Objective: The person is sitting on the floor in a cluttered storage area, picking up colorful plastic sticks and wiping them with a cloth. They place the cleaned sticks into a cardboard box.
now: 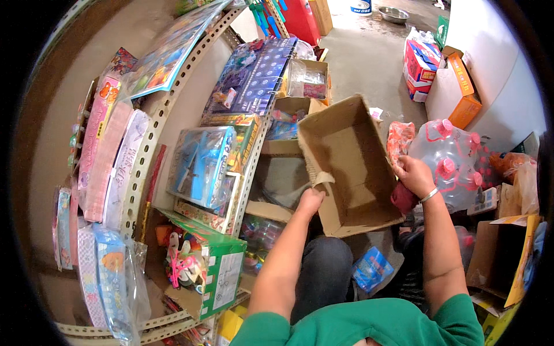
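A bare cardboard box [360, 167], tilted with its open side toward me, is in front of my knees. My left hand [311, 200] is closed on its left edge, beside a torn flap [325, 177]. Beyond the box's right edge, my right hand [414, 176] has its fingers curled round a dark red cloth [404, 199], which hangs below the fist. An orange-and-white plastic packet [400, 138] lies just past its fingertips; whether they touch it is hard to make out. The box hides part of the floor behind it.
Metal shelving [156, 109] with packaged toys lines the left. A green box of small toys [222, 271] sits low there. Large clear bottles with pink caps [444, 161] stand at the right, near an open carton [499, 254]. A blue packet [372, 269] lies between my legs.
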A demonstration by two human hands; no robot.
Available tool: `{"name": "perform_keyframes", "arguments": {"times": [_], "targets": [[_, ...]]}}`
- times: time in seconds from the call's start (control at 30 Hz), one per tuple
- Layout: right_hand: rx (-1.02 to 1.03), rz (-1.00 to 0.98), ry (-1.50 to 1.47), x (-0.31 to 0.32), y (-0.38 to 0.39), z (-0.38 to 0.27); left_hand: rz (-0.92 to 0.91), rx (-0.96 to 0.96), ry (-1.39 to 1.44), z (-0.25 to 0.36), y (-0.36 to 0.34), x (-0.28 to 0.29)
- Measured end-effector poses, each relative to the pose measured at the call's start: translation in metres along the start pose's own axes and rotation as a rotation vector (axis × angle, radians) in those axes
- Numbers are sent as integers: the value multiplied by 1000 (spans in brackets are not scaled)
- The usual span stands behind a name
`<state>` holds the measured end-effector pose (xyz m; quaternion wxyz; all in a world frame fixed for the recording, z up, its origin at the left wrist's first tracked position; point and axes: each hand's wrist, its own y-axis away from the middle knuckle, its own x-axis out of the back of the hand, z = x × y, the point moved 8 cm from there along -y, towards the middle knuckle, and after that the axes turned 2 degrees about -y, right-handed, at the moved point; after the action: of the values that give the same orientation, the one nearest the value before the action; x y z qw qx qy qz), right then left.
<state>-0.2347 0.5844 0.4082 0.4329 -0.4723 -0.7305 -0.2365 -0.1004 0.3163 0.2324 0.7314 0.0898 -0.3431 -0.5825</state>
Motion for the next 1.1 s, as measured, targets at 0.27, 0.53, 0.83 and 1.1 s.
{"name": "perform_keyframes", "arguments": {"times": [0.27,0.53,0.83,1.1], "targets": [[-183,219,-53,17,-5,27,172,157,605,-51,26,-1],[-193,301,-102,32,6,36,207,256,791,-59,58,-10],[-216,321,-99,31,2,37,309,381,980,-95,55,1],[-119,338,-93,23,2,30,474,356,942,-93,-4,43]]}}
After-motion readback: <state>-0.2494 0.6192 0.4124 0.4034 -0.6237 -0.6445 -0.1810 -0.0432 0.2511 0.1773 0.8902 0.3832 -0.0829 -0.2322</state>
